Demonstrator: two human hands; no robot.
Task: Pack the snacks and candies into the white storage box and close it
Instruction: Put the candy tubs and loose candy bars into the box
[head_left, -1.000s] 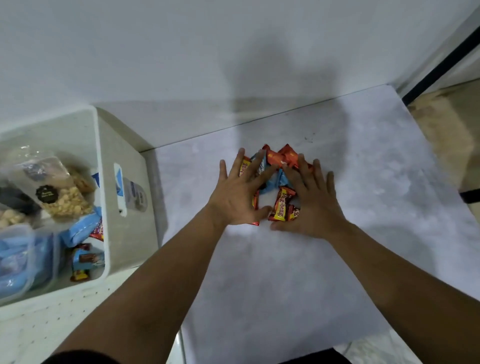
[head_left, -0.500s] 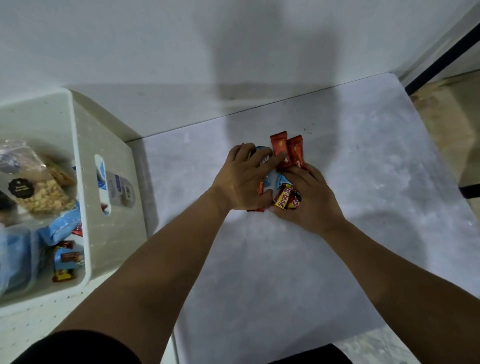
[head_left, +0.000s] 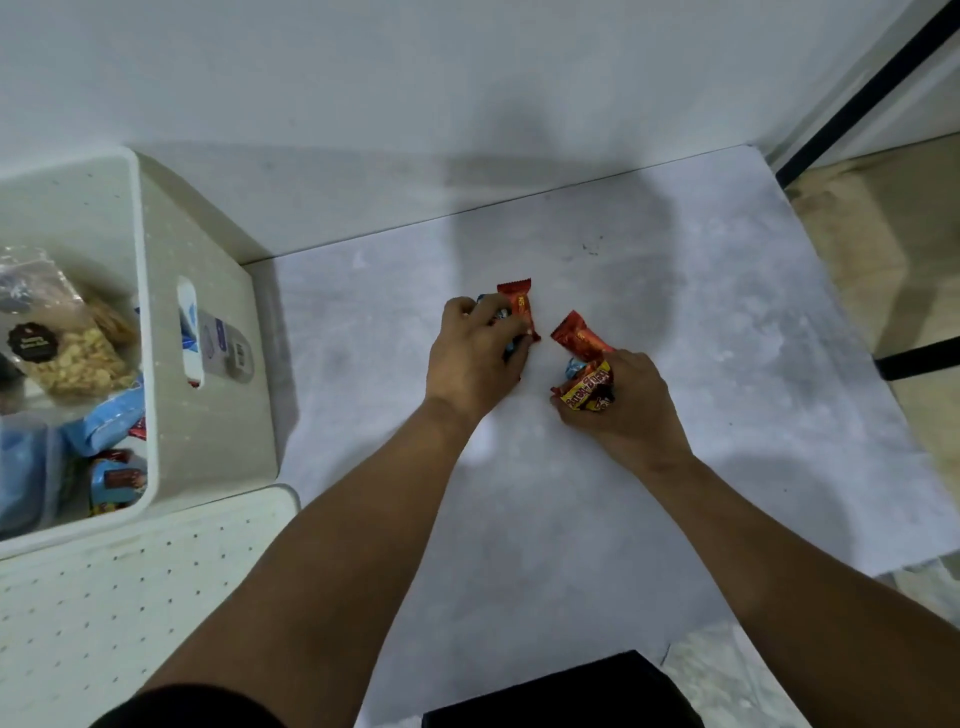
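Note:
My left hand (head_left: 475, 358) is closed around a bunch of small candy packets, with a red wrapper (head_left: 519, 306) and a bit of blue sticking out past the fingers. A short gap to the right, my right hand (head_left: 626, 402) grips another bunch: a red packet (head_left: 576, 335), a yellow-and-red one (head_left: 587, 392) and a blue one (head_left: 574, 368). Both hands rest low on the grey tabletop (head_left: 571, 519). The white storage box (head_left: 208, 415) stands open at the left. Inside it lie a clear bag of nuts (head_left: 67, 348), blue packets (head_left: 104, 426) and small wrapped bars.
The box's white perforated lid (head_left: 130, 587) lies flat in front of the box at lower left. A white wall (head_left: 415, 104) runs along the table's far edge. The table ends at the right, with a brown floor (head_left: 883, 249) and black frame bars (head_left: 862, 104) beyond. A dark object (head_left: 561, 691) sits at the near edge.
The one pile of candies under both flat hands has been gathered and split into two handfuls. My hands curled shut around them and have drawn apart, left and right.

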